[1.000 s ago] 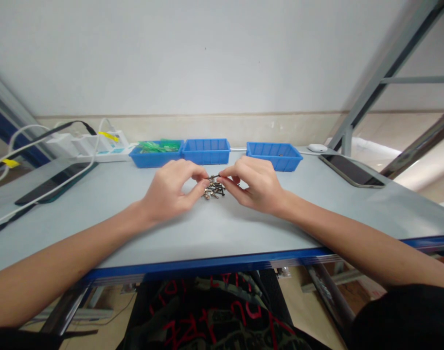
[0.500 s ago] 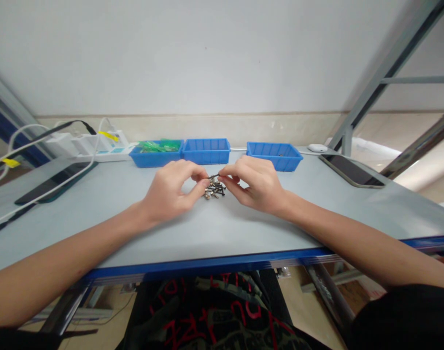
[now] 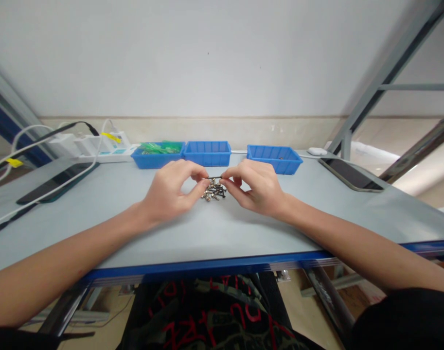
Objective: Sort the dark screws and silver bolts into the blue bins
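A thin dark screw [image 3: 214, 178] spans the gap between my hands, roughly level. My left hand [image 3: 174, 188] pinches its left end between thumb and forefinger. The fingertips of my right hand [image 3: 256, 187] are closed on the other end. Right below lies a small pile of screws [image 3: 213, 190], some black and some brass or silver coloured, on the grey table [image 3: 214, 233]. Whether a nut is on the held screw is too small to make out.
Behind my hands stand a blue bin [image 3: 158, 160] with green plastic bags, a second blue bin [image 3: 207, 158], and a third [image 3: 275, 160] holding something small. Phones lie at the left [image 3: 57, 182] and right [image 3: 351, 174]. A power strip [image 3: 112, 151] with cables is back left.
Both hands stay almost in place, still holding the dark screw. My fingertips are slightly further apart and more of the screw shows. The whole view has shifted a little.
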Action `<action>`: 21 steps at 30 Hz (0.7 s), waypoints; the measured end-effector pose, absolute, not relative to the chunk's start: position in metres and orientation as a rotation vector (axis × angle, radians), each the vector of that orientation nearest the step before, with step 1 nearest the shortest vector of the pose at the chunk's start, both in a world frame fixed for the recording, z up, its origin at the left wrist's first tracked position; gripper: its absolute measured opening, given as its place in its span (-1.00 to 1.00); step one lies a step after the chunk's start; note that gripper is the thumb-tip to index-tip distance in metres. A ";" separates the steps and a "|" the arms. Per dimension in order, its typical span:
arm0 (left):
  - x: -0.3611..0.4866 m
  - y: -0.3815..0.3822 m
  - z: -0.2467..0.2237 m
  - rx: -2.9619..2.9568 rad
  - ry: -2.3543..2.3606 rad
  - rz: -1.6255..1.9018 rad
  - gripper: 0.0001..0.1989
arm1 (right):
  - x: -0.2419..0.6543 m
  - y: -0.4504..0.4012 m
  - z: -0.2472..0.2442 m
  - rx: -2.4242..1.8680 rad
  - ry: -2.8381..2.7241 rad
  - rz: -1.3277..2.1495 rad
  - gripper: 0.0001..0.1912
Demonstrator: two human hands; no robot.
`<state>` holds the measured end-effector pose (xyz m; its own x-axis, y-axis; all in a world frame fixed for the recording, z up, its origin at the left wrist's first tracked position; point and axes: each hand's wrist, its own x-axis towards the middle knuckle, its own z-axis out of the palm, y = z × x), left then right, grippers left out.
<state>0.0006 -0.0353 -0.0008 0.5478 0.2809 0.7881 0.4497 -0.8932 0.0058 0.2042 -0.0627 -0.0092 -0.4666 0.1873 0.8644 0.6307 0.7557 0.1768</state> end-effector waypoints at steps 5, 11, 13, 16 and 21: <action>0.000 -0.035 0.000 -2.571 -0.611 -1.249 -0.92 | 0.205 -0.063 -0.010 -0.634 -2.032 -0.606 -0.94; 0.001 -0.035 0.000 -2.567 -0.677 -1.231 -0.85 | 0.205 -0.063 -0.010 -0.639 -2.038 -0.598 -0.95; 0.000 -0.035 0.000 -2.567 -0.685 -1.221 -0.85 | 0.205 -0.063 -0.010 -0.639 -2.039 -0.594 -0.96; 0.000 -0.034 0.000 -2.560 -0.679 -1.224 -0.86 | 0.205 -0.063 -0.011 -0.632 -2.040 -0.587 -0.97; 0.001 -0.035 0.000 -2.565 -0.691 -1.222 -0.86 | 0.204 -0.063 -0.010 -0.631 -2.034 -0.589 -0.97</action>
<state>0.0006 -0.0350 0.0002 0.5446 0.3192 0.7756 0.4996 -0.8662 0.0057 0.2041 -0.0633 -0.0103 -0.4657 0.2056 0.8607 0.6336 0.7565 0.1621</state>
